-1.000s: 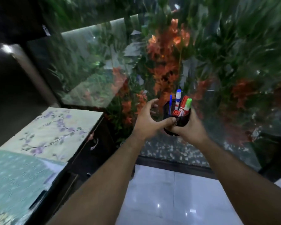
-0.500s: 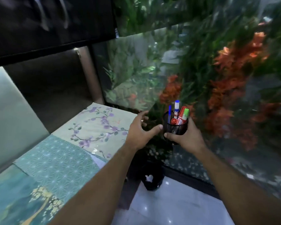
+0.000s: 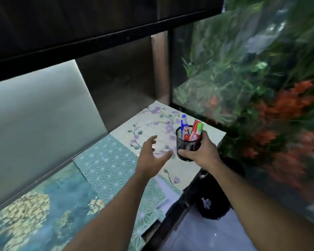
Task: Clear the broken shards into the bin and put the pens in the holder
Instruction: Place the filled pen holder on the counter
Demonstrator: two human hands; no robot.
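Observation:
My right hand [image 3: 202, 153] grips a black mesh pen holder [image 3: 188, 142] from its right side and holds it just above the right end of the table [image 3: 116, 163]. Several pens [image 3: 192, 130] stand in it: blue ones at the left, a red marker and a green-capped one at the right. My left hand [image 3: 151, 156] hovers to the left of the holder, fingers spread and relaxed, holding nothing. A black bin [image 3: 212, 201] stands on the floor below the table's right corner, with something pale inside it.
Floral and teal patterned sheets cover the table. A pale panel [image 3: 36, 120] and dark wall stand behind it, with a dark shelf [image 3: 98, 33] overhead. A glass tank [image 3: 252, 78] with green and orange plants fills the right. Glossy floor tiles [image 3: 207, 236] lie beyond the table's edge.
My left hand has let go of the holder and moved away to its left. My right hand has carried the holder over the table, and the view has swung left toward the table.

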